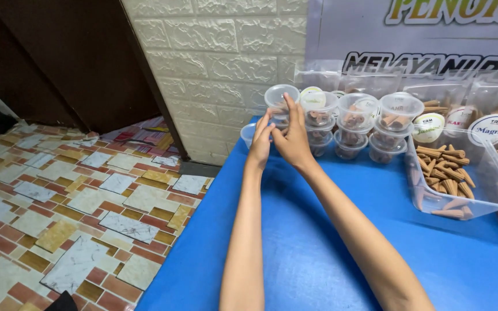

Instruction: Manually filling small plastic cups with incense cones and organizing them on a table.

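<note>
Both of my arms reach across a blue table (318, 247) to its far left corner. My right hand (291, 137) touches a small clear round plastic cup (280, 99) that sits on top of a stack, fingers raised along its side. My left hand (260, 144) is close beside it, fingers on the lower cup (249, 133) at the table's edge. To the right stand more stacked lidded cups (357, 118) holding brown cone-shaped pieces.
A clear rectangular tub (479, 190) with several brown cones stands at the right. Clear bags with round labels (488, 128) lean on a printed banner behind. A white brick-pattern wall (220, 57) and a patterned tile floor (76, 219) lie to the left.
</note>
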